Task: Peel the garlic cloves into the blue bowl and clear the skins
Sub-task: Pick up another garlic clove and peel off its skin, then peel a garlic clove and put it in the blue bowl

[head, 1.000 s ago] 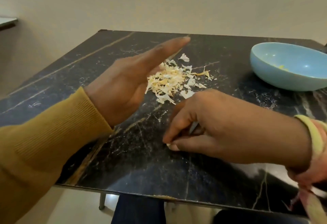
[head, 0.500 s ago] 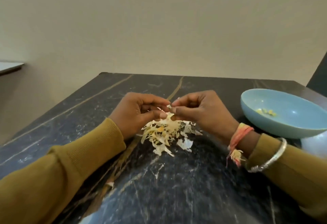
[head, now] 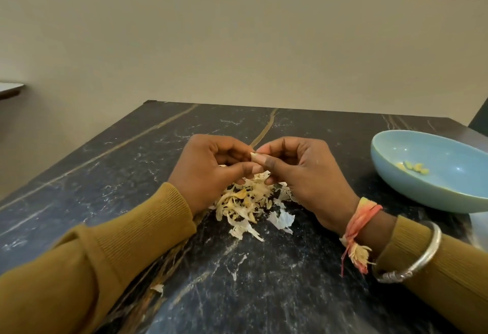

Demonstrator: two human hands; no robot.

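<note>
Left hand [head: 208, 175] and right hand [head: 306, 175] have come together over the skin pile [head: 247, 203]. Fingers curled, both pinch one garlic clove [head: 254, 156]; blue bowl [head: 412, 191] at 3 o'clock.

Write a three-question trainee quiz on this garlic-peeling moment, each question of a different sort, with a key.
1. True or false: the blue bowl holds nothing yet.
2. Where does the pile of skins lie?
A) in the bowl
B) on the table, just below the hands
C) on the floor
3. Fill in: the left hand and the right hand meet fingertip to fingertip and pinch one small ____.

Key
1. False: a few peeled cloves lie in it.
2. B
3. garlic clove
</note>
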